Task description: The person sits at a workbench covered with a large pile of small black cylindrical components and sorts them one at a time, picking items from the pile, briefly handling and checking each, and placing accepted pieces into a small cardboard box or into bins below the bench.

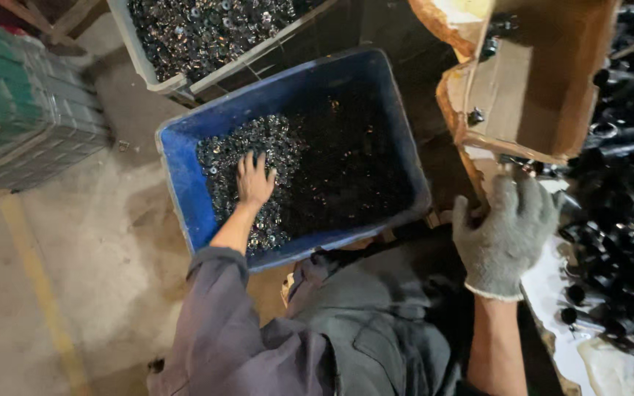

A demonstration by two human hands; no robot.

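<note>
Your bare left hand [254, 181] lies spread in the shiny metal parts [258, 158], mid-frame, sifting them; your gloved right hand [506, 227] grips the cardboard box [530, 88], steadying it.

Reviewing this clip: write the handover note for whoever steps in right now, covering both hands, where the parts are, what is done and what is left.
Left hand: bare, fingers spread, pressed into the small shiny metal parts in the blue bin; no closed grip visible.
Right hand: in a grey knit glove, gripping the torn lower edge of the cardboard box.
Black tube-like parts are piled to the right.
Grey bin behind also holds small metal parts.
Done: cannot tell how much has been sorted or moved.
Left: the blue bin's parts cover only its left side.
</note>
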